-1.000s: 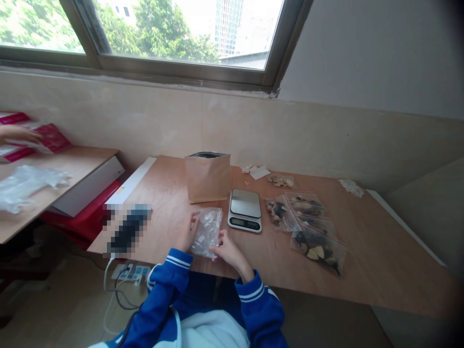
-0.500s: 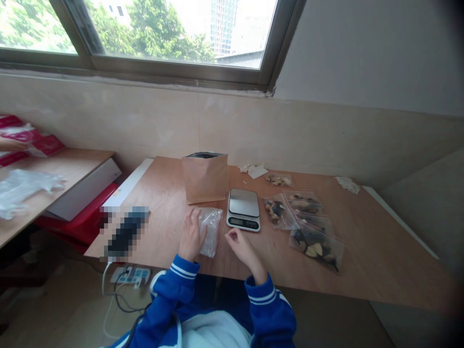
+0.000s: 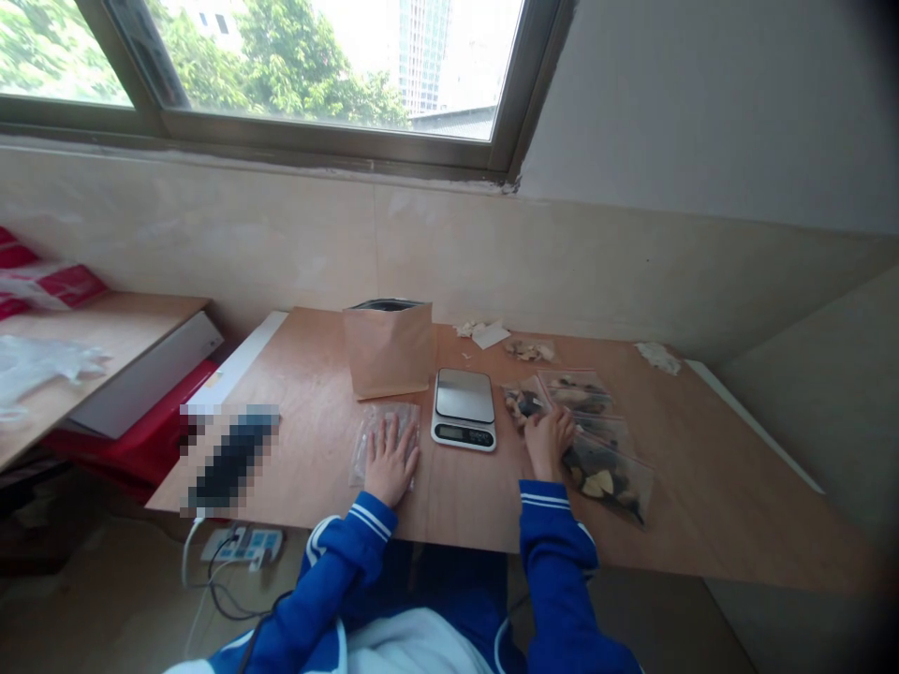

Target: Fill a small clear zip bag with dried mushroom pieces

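My left hand [image 3: 388, 461] lies flat with its fingers spread on clear plastic zip bags [image 3: 361, 451] that look unfilled. Over to the right, my right hand [image 3: 549, 438] has its fingers curled down at the edge of a small zip bag [image 3: 521, 401] of tan and dark dried pieces, and its fingertips are partly hidden. Between the hands is a white kitchen scale [image 3: 464, 397] with a bare metal plate. Close by my right hand lie more filled zip bags, one with a pale yellow slice and dark pieces [image 3: 610, 479], another farther back [image 3: 577, 391].
A brown stand-up pouch [image 3: 389, 354] stands open-topped behind the left hand. White scraps [image 3: 490, 334] and another filled bag [image 3: 532, 350] lie near the wall. A pixelated dark object [image 3: 231, 461] is at the left, above a power strip [image 3: 243, 545] below the table edge.
My left hand has flattened onto the clear bags. My right hand has moved right, from in front of the scale to the filled bags. The view has shifted slightly.
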{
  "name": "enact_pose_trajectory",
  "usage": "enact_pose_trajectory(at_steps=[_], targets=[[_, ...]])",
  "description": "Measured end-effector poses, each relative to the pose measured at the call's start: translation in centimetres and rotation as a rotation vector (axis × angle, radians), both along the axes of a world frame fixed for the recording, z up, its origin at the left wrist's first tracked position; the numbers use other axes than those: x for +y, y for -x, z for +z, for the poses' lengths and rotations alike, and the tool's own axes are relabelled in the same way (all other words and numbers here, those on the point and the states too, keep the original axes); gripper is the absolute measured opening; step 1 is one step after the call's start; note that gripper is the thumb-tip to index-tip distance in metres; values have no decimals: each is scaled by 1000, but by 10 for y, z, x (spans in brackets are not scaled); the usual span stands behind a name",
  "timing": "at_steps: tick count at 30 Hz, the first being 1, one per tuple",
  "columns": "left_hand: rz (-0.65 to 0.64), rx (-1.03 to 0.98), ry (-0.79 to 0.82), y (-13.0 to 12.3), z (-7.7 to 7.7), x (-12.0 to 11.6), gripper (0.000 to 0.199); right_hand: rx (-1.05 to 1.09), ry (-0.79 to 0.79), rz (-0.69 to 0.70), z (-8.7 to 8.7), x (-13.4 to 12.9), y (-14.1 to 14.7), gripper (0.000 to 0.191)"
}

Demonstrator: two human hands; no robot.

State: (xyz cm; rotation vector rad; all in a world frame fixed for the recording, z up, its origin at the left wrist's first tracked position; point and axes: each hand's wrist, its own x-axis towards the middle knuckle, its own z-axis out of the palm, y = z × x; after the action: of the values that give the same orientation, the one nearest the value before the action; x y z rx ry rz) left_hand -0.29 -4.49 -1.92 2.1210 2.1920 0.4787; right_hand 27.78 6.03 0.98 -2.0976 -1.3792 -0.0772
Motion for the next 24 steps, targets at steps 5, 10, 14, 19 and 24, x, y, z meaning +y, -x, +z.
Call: enact_pose_trajectory(at_steps=[5,10,14,19,24], targets=[[87,-8,-30,-7,2,11,55,60,37,-34,-15,10,0,42],[44,-72,18,-1,6,14,54,121,3,-46,-17,8,-2,43],[-40,-264,57,6,12,7,48,134,25,-79,-10,12,-5,41],[-221,-632,-15,4,41,-18,41,217,114,-151,3,21,-9,47],[-338,-938,65,-9,77,-38,36,281,-78,-138,30,4,1,54]])
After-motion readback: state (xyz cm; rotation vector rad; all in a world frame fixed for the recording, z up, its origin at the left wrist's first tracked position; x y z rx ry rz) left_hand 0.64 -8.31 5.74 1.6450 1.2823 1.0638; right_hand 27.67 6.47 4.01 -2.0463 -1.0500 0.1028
